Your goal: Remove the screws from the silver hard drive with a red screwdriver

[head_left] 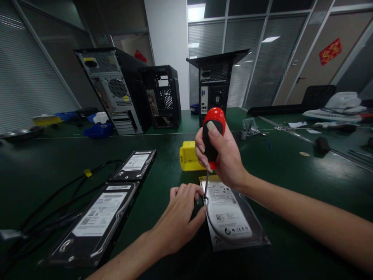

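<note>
My right hand [224, 155] is wrapped around the red and black handle of a screwdriver [214, 136], thumb on its upper part. The screwdriver stands almost upright, and its metal shaft reaches down to the left edge of a hard drive [229, 214] with a white label. My left hand [183, 216] rests against that same edge, thumb and forefinger on either side of the screwdriver's tip, holding the drive. Its other fingers are curled. What lies exactly under the tip is too small to make out. Just behind the drive is a yellow plastic bin [189, 159].
Two more hard drives [100, 217] lie to the left, beside black cables [64, 202]. Computer cases [116, 89] stand at the back, near a blue bin [98, 130]. A clear plastic bag [250, 126] and a black block [322, 145] are on the right.
</note>
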Tool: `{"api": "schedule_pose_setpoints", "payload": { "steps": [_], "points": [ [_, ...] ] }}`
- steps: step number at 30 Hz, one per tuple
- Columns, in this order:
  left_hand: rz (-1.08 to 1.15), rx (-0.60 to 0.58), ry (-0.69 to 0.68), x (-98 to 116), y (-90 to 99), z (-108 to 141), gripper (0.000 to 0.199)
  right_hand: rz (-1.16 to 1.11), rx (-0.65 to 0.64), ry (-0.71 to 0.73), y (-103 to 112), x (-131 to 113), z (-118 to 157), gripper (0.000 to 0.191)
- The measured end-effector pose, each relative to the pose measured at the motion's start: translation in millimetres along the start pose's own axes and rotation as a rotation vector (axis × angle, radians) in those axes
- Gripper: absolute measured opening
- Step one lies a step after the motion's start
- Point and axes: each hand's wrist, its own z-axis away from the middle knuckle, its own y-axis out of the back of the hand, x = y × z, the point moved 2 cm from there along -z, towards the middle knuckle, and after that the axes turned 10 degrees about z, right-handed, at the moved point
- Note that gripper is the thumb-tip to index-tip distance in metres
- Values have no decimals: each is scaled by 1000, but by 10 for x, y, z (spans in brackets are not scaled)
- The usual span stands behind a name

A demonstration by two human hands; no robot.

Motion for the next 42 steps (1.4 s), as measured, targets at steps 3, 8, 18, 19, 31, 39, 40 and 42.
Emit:
{"api": "schedule_pose_setpoints", "payload": {
  "steps": [3, 8, 18, 19, 31, 39, 40, 42],
  "points": [
    [-1, 17, -16, -13, -8, 5, 16, 3, 15, -4, 0, 2, -2, 30],
    [-17, 28, -23, -23, -18, -1, 14, 13, 8, -5, -8, 7, 0, 29],
    [1, 30, -14, -22, -14, -5, 16, 23, 14, 4, -5, 9, 9, 28],
    [0, 30, -13, -19, -13, -3, 16, 23, 12, 4, -5, 10, 10, 28],
    [2, 12, -2, 0, 3, 3, 16, 27, 29, 17, -20, 5, 15, 28],
    [-7, 17, -2, -4, -2, 0, 16, 21, 41, 20, -23, 24, 25, 30],
    [-9, 11, 1, -2, -1, -1, 16, 17, 41, 20, -22, 28, 24, 30],
    [-10, 2, 10, 4, 2, -5, 15, 11, 36, 16, -21, 34, 23, 31]
  ]
}}
